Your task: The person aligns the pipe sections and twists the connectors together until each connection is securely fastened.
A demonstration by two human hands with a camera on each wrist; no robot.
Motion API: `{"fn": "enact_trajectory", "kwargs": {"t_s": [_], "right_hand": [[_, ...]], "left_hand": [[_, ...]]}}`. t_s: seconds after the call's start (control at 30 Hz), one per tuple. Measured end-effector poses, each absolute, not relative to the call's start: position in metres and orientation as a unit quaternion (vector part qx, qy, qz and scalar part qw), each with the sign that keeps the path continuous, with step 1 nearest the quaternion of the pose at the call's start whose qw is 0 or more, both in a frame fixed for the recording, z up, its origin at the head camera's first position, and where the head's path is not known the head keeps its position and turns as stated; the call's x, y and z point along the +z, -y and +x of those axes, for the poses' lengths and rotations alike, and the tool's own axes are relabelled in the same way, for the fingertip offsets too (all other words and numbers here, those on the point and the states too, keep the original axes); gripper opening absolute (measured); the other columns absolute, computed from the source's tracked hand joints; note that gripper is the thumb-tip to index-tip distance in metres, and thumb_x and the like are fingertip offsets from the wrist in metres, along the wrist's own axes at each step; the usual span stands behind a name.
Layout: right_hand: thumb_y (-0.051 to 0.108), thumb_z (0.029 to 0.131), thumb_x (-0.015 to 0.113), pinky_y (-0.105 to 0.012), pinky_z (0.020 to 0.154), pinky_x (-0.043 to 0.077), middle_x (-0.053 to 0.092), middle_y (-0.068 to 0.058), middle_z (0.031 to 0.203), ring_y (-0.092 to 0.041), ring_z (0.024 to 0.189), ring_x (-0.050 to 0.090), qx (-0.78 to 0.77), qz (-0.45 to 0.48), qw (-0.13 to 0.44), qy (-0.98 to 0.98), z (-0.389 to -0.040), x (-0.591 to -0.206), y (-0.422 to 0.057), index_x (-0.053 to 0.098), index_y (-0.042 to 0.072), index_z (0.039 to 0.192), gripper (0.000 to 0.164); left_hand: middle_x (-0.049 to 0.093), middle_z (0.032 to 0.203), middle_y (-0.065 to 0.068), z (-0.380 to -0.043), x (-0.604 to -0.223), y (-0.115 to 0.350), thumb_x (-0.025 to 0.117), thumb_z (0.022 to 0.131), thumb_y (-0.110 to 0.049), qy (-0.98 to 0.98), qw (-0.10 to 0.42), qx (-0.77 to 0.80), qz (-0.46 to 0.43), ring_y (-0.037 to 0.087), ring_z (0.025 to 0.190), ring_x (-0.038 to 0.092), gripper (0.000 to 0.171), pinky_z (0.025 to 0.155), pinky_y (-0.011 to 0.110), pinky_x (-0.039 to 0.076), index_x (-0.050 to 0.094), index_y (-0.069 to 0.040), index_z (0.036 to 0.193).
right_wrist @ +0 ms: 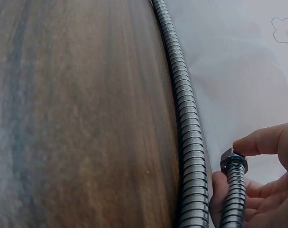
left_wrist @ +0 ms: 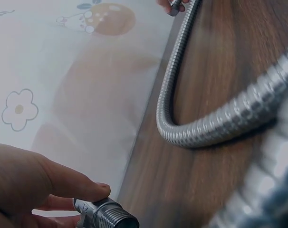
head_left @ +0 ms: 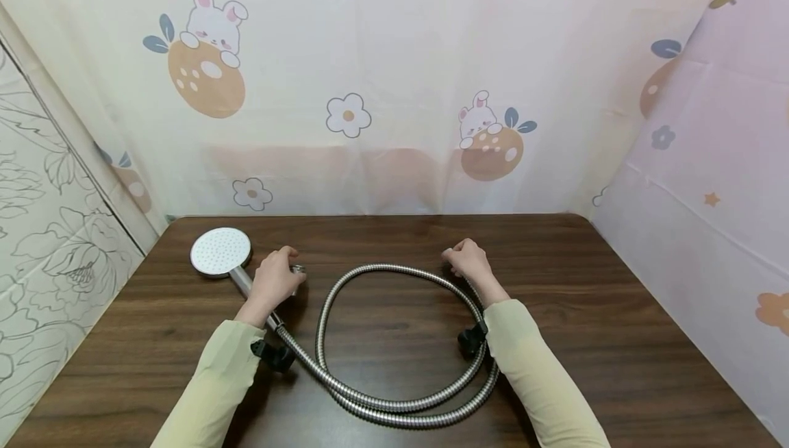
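My left hand [head_left: 275,278] pinches a small chrome fitting [left_wrist: 110,214] between thumb and fingers; its open end has an outside thread and points to the right. My right hand [head_left: 473,266] holds the end of a ribbed metal shower hose [head_left: 394,407], with a fingertip on its chrome hex nut [right_wrist: 233,160]. Looping across the table, the hose runs from that end to the handle of a hand shower [head_left: 220,251]. The hand shower lies at the far left with its white spray face up. My left forearm passes over its handle. The two hands are well apart.
Everything lies on a dark wood-grain table [head_left: 616,338]. A printed curtain [head_left: 394,44] hangs along its back edge, and more printed sheets stand at the left and right. Each wrist carries a black strapped-on camera [head_left: 471,340].
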State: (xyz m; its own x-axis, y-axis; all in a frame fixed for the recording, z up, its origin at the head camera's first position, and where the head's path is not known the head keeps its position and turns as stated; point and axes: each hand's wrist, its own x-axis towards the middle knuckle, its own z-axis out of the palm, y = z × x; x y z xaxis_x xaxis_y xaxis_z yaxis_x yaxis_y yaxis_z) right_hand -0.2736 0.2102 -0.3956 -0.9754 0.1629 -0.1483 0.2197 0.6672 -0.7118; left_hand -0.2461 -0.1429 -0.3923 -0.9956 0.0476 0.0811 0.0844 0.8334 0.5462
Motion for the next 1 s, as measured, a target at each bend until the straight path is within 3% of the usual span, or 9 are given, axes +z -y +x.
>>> {"fn": "enact_trajectory", "kwargs": {"t_s": [0.13, 0.47, 0.77, 1.0], "right_hand": [[0.027, 0.087, 0.054, -0.028, 0.058, 0.049, 0.056, -0.009, 0.081, -0.017, 0.064, 0.055, -0.405, 0.103, 0.026, -0.908, -0.273, -0.395, -0.209, 0.049, 0.003, 0.098, 0.027], [0.036, 0.089, 0.054, -0.028, 0.058, 0.048, 0.059, -0.012, 0.096, -0.020, 0.069, 0.058, -0.409, 0.116, 0.021, -0.905, -0.270, -0.391, -0.206, 0.054, 0.005, 0.107, 0.036], [0.038, 0.090, 0.054, -0.029, 0.064, 0.050, 0.067, -0.018, 0.091, -0.026, 0.078, 0.061, -0.442, 0.109, 0.015, -0.890, -0.264, -0.385, -0.201, 0.064, -0.001, 0.101, 0.042], [0.043, 0.089, 0.052, -0.025, 0.066, 0.046, 0.068, -0.014, 0.095, -0.025, 0.085, 0.063, -0.459, 0.114, -0.018, -0.881, -0.260, -0.383, -0.194, 0.062, 0.005, 0.103, 0.041]], "left_hand": [[0.054, 0.115, 0.024, -0.245, -0.389, 0.139, 0.063, 0.082, -0.013, 0.953, 0.030, -0.301, -0.031, 0.037, 0.098, 0.054, 0.044, 0.081, 0.051, 0.044, 0.050, 0.004, 0.120], [0.056, 0.110, 0.022, -0.244, -0.383, 0.132, 0.064, 0.082, -0.015, 0.946, 0.041, -0.321, -0.029, 0.035, 0.095, 0.055, 0.042, 0.080, 0.049, 0.045, 0.053, 0.002, 0.119], [0.056, 0.117, 0.023, -0.241, -0.375, 0.127, 0.061, 0.084, -0.021, 0.936, 0.028, -0.352, -0.006, 0.036, 0.098, 0.057, 0.045, 0.078, 0.047, 0.047, 0.049, 0.000, 0.122], [0.057, 0.114, 0.021, -0.243, -0.373, 0.125, 0.059, 0.085, -0.023, 0.920, 0.044, -0.390, 0.000, 0.033, 0.101, 0.055, 0.041, 0.079, 0.045, 0.046, 0.052, -0.002, 0.120]]}}
